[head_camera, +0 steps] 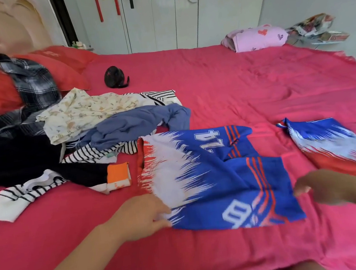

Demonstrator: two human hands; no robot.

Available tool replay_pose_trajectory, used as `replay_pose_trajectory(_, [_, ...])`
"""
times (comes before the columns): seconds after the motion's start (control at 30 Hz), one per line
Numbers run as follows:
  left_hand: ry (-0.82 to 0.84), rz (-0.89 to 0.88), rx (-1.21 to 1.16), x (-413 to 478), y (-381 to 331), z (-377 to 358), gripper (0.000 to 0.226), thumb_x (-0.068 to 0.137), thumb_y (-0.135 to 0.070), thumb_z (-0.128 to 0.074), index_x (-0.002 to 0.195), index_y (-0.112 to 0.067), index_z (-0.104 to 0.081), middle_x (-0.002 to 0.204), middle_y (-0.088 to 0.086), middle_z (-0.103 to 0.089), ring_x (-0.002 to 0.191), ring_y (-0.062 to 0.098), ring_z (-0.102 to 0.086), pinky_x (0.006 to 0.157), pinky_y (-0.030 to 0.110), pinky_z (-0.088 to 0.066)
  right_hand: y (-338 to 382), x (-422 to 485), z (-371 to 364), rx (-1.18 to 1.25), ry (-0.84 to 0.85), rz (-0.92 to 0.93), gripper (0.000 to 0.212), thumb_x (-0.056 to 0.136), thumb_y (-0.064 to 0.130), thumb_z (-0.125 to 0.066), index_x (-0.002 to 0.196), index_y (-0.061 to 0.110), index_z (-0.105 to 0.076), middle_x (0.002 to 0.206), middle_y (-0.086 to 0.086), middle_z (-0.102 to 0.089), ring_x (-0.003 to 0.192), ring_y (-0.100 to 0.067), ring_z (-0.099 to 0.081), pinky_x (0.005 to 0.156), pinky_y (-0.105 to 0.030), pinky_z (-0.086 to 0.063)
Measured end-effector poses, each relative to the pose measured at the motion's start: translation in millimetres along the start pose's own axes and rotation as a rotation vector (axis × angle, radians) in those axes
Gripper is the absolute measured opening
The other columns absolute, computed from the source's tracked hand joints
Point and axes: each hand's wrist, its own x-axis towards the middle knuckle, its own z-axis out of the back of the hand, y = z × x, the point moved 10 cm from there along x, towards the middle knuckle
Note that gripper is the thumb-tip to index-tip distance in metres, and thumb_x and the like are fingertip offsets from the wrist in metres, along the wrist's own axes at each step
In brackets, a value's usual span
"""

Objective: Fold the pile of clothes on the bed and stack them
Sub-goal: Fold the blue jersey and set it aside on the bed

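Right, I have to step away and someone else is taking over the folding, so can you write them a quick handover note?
Hands: the left hand is at the left edge of the blue jersey, the right hand at its right edge; blur hides whether they pinch it.
The jersey lies on the red bedsheet, partly lapped over itself. A matching piece lies flat to its right, apart.
Done: no stack shows yet.
To do: finish the jersey, fold the unfolded pile to its left, then stack everything.

Both forearms are seen bare to the frame's edge, as are the left hand (141, 214) and blurred right hand (325, 187)
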Motion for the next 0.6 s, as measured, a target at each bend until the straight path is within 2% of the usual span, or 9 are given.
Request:
replay_pose_trajectory(0.03, [-0.057,0.042,-0.027,0,7,3,0.036,0.091,-0.047,-0.047,0.124,-0.036,-0.055,0.123,-0.012,-0.057,0.114,0.009,-0.049,0.093,0.025,-0.038,-2,-2,-6,0.021,-0.001,-0.025,0.055,0.081,-0.001,-0.041,0.125,0.028,-0.055,0.127,0.012,-0.057,0.119,-0.004,-0.051,0.095,-0.012,-0.032])
replay_pose_trajectory(0.1, [-0.177,0.105,-0.033,0,20,11,0.043,0.091,-0.044,-0.050,0.132,-0.034,-0.049,0.134,-0.012,-0.049,0.123,0.008,-0.041,0.100,0.020,-0.028,-6,-3,4,0.152,-0.199,-0.101,0.051,0.081,-0.001,-0.045,0.125,0.023,-0.055,0.127,0.005,-0.059,0.117,-0.010,-0.054,0.096,-0.017,-0.034])
replay_pose_trajectory(0.17, [-0.164,0.142,0.001,1,26,7,0.061,0.083,-0.052,-0.057,0.139,-0.034,-0.040,0.142,-0.011,-0.040,0.131,0.009,-0.032,0.105,0.020,-0.022,4,3,11,0.319,-0.360,-0.063,0.045,0.083,0.003,-0.054,0.126,0.018,-0.055,0.125,-0.002,-0.060,0.114,-0.015,-0.056,0.094,-0.018,-0.033])
replay_pose_trajectory(0.23, [-0.025,0.153,0.066,2,29,-11,0.080,0.075,-0.061,-0.061,0.144,-0.035,-0.029,0.148,-0.009,-0.029,0.136,0.010,-0.023,0.109,0.024,-0.020,36,10,9,0.355,-0.345,0.092,0.050,0.083,0.017,-0.064,0.131,0.018,-0.050,0.127,-0.002,-0.056,0.118,-0.016,-0.052,0.096,-0.016,-0.030])
replay_pose_trajectory(0.3, [0.069,0.159,0.121,2,30,-25,0.077,0.080,-0.052,-0.060,0.146,-0.035,-0.024,0.152,-0.005,-0.023,0.139,0.012,-0.018,0.109,0.027,-0.022,70,20,-9,0.304,-0.204,0.215,0.059,0.080,0.027,-0.069,0.134,0.021,-0.047,0.128,0.003,-0.053,0.120,-0.013,-0.048,0.099,-0.018,-0.030])
replay_pose_trajectory(0.33, [0.068,0.155,0.140,2,31,-27,0.067,0.086,-0.041,-0.057,0.145,-0.036,-0.026,0.151,-0.005,-0.025,0.138,0.012,-0.019,0.108,0.027,-0.025,79,23,-16,0.248,-0.176,0.231,0.056,0.079,0.027,-0.067,0.132,0.023,-0.050,0.127,0.005,-0.054,0.120,-0.013,-0.047,0.099,-0.021,-0.034])
replay_pose_trajectory(0.4, [0.024,0.155,0.153,1,32,-24,0.052,0.093,-0.019,-0.043,0.141,-0.037,-0.035,0.145,-0.007,-0.036,0.134,0.012,-0.028,0.102,0.026,-0.032,77,25,-15,0.127,-0.237,0.167,0.037,0.082,0.021,-0.057,0.119,0.025,-0.059,0.119,0.004,-0.060,0.114,-0.015,-0.052,0.094,-0.028,-0.040])
replay_pose_trajectory(0.5, [-0.006,0.193,0.142,-5,35,-16,0.048,0.090,-0.015,-0.037,0.130,-0.041,-0.048,0.127,-0.009,-0.054,0.118,0.012,-0.046,0.085,0.023,-0.037,58,20,-3,0.083,-0.334,0.094,0.023,0.086,0.013,-0.048,0.104,0.018,-0.061,0.111,-0.001,-0.062,0.109,-0.020,-0.055,0.087,-0.030,-0.041])
replay_pose_trajectory(0.6, [0.079,0.124,0.238,-12,26,-16,0.040,0.083,-0.013,-0.039,0.115,-0.032,-0.056,0.108,-0.005,-0.062,0.103,0.017,-0.055,0.069,0.026,-0.034,48,9,-12,0.010,-0.176,0.151,0.026,0.086,0.009,-0.047,0.105,0.016,-0.063,0.112,-0.002,-0.064,0.109,-0.019,-0.055,0.085,-0.025,-0.036])
